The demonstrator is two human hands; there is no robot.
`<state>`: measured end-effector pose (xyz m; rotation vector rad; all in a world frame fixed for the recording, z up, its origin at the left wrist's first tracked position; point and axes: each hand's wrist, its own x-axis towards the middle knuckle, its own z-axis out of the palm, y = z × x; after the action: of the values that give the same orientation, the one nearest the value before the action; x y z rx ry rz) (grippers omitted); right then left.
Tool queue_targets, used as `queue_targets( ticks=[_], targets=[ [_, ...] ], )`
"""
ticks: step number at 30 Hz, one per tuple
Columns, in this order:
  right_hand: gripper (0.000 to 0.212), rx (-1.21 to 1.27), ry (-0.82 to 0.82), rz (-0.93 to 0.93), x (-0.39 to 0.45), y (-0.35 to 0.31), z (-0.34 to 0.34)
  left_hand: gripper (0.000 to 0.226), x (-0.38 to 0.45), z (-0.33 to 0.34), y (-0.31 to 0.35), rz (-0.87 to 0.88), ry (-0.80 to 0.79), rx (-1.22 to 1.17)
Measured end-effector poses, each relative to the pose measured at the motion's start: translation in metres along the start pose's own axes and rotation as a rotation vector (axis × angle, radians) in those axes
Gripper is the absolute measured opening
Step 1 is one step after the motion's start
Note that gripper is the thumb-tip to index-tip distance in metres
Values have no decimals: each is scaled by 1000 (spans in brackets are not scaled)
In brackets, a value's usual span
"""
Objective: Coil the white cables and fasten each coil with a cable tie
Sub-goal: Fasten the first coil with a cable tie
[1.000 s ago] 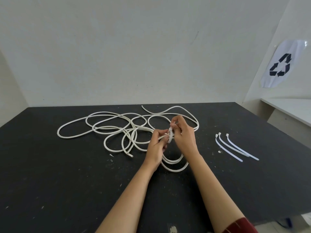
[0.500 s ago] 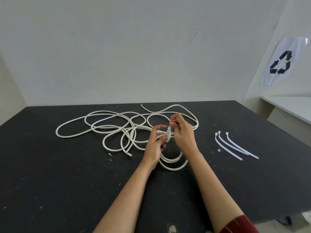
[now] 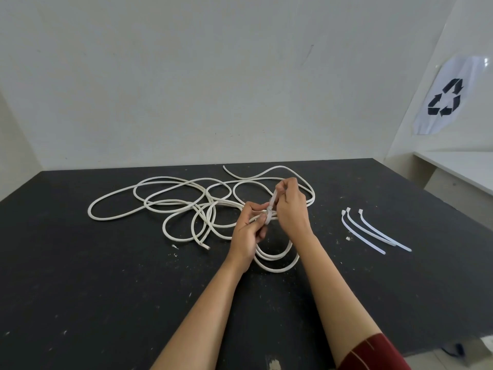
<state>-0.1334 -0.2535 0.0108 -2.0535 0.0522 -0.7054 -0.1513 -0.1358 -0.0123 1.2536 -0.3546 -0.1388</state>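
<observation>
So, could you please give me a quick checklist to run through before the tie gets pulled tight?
1. Cable tie wrapped round the gathered loops: ok.
2. Right hand pinches the tie's tail, raised: ok.
3. Left hand holds the small coil by the tie: ok.
4. Tail threaded through the tie's head: cannot tell, fingers hide it.
5. Rest of the white cable coiled: not ok, loose loops are spread on the table.
6. Spare cable ties on hand: ok, three lie to the right.
</observation>
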Motion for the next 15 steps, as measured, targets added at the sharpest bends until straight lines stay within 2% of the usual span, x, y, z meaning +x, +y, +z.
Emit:
queue_targets(
  ticks=[6,9,15],
  targets=[
    [14,14,-41,5,0,-2,3,9,1,0,0,-10,54,5],
    [9,45,-62,-4,-1,-6,1,19,1,1,0,7,90,6],
    [5,86,-115,-37,-4,-9,1,20,2,0,-4,-9,129,-18]
  ],
)
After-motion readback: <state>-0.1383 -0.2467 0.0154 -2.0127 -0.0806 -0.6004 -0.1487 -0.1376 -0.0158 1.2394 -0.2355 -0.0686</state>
